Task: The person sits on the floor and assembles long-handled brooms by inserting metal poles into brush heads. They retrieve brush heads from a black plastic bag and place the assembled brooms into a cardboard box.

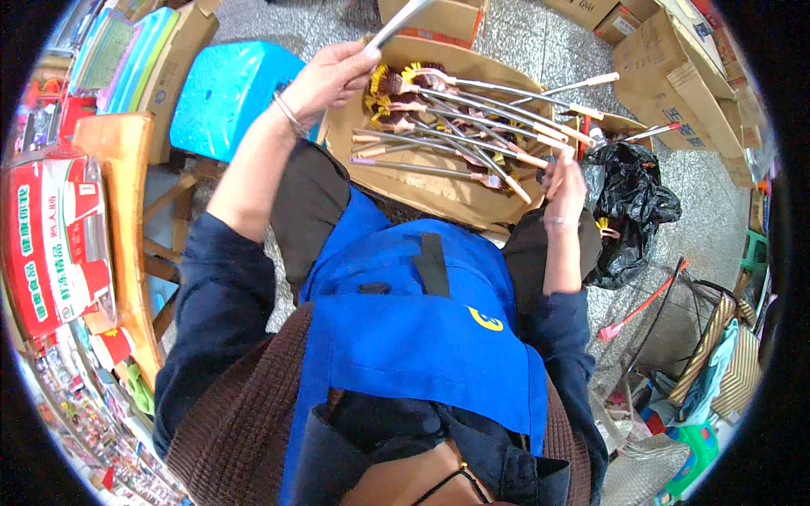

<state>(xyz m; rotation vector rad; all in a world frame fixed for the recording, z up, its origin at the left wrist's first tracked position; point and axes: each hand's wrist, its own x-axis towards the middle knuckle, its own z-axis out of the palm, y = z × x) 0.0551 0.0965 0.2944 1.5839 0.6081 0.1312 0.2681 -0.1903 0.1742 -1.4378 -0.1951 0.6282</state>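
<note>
My left hand (pixel 333 78) is closed around a pale silvery rod (pixel 398 23) that slants up to the right, out of the top of the view. Below and right of that hand, several long-handled brushes (pixel 472 126) lie in an opened cardboard box (pixel 336 162). Their yellow and dark brown bristle heads sit mostly at the left, and metal shafts with pinkish grips point right. At the box's right edge, my right hand (pixel 567 190) has its fingers curled against the pinkish grip ends. Its fingertips are small and blurred, so what lies inside them is unclear.
A blue plastic stool (pixel 228 99) stands left of the box. Black plastic bags (pixel 634 202) lie to its right, with cardboard boxes (pixel 675 80) behind. A wooden bench (pixel 126 244) and a red-and-white package (pixel 55 244) line the left; a red-ended stick (pixel 643 305) lies on the right floor.
</note>
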